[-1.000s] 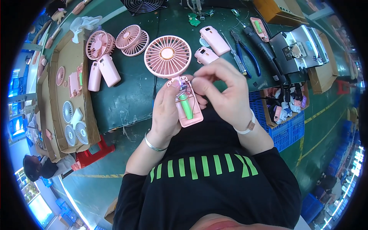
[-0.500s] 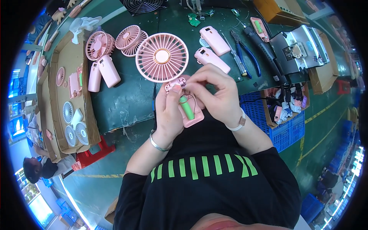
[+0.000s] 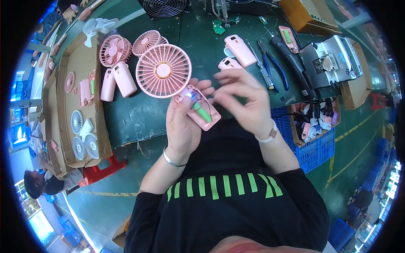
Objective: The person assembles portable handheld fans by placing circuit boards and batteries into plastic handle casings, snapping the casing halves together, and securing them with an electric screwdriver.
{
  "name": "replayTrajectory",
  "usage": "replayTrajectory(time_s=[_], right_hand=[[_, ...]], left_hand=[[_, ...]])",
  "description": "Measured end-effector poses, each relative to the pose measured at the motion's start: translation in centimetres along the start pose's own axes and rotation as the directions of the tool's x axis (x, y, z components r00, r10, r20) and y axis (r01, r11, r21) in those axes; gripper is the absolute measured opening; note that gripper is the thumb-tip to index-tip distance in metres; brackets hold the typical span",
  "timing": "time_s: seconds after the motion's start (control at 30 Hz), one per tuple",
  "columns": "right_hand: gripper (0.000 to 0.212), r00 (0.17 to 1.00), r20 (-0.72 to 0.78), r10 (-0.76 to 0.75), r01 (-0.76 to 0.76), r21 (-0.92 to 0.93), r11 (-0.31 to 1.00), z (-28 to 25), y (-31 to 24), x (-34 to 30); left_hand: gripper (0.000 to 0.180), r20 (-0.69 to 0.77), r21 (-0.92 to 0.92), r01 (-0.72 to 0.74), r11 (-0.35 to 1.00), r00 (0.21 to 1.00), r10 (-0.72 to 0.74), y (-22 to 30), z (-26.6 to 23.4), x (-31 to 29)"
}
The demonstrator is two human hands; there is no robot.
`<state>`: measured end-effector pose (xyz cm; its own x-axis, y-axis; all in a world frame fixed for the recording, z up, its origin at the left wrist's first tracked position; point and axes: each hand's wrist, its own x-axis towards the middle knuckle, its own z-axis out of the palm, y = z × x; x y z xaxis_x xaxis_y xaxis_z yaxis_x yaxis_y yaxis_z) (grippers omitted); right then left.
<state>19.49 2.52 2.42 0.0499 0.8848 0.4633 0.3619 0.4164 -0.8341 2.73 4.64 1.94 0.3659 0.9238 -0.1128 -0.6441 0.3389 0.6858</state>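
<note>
My left hand [image 3: 182, 128] holds a pink handheld fan [image 3: 145, 80] by its handle, whose back cover is off. Inside the handle lie a green cylindrical battery [image 3: 203, 113] and thin wires, with a bluish-lit spot near the neck. The round fan grille tilts to the upper left. My right hand [image 3: 249, 101] is just right of the handle, apart from it. Its fingers are loosely bent and spread, slightly blurred, with nothing visible in them. Beyond that hand, two pink handle covers [image 3: 241, 51] lie on the green table.
Pliers [image 3: 274, 69] and a screwdriver [image 3: 263, 67] lie right of the covers, near a black cylindrical tool [image 3: 291, 59] and a metal fixture [image 3: 329, 61]. More pink fans [image 3: 114, 50] sit at left beside a cardboard tray [image 3: 101, 141]. A blue crate [image 3: 316, 152] stands below the table's right edge.
The fan has tilted and shifted left in my left hand. My right hand has drawn away from the fan's neck to the right, its fingers opening.
</note>
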Motion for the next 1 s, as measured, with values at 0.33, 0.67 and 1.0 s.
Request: replayTrajectory(time_s=[0.33,0.67,1.0], right_hand=[[0.038,0.98,-0.183,0.081,-0.18,-0.628,0.757,-1.1,1.9,-0.8],[0.043,0.988,-0.15,-0.02,-0.019,-0.249,0.968,1.9,-3.2,-1.9],[0.045,0.994,-0.097,-0.043,0.02,-0.231,0.973,4.6,-3.0,-2.6]], left_hand=[[0.033,0.017,-0.027,-0.028,0.999,0.999,0.028,-0.2,-1.2,0.3],[0.045,-0.052,0.084,-0.124,0.989,0.99,0.129,-0.8,-1.3,0.2],[0.039,-0.02,0.178,-0.141,0.974,0.989,0.147,-1.2,-0.6,0.1]])
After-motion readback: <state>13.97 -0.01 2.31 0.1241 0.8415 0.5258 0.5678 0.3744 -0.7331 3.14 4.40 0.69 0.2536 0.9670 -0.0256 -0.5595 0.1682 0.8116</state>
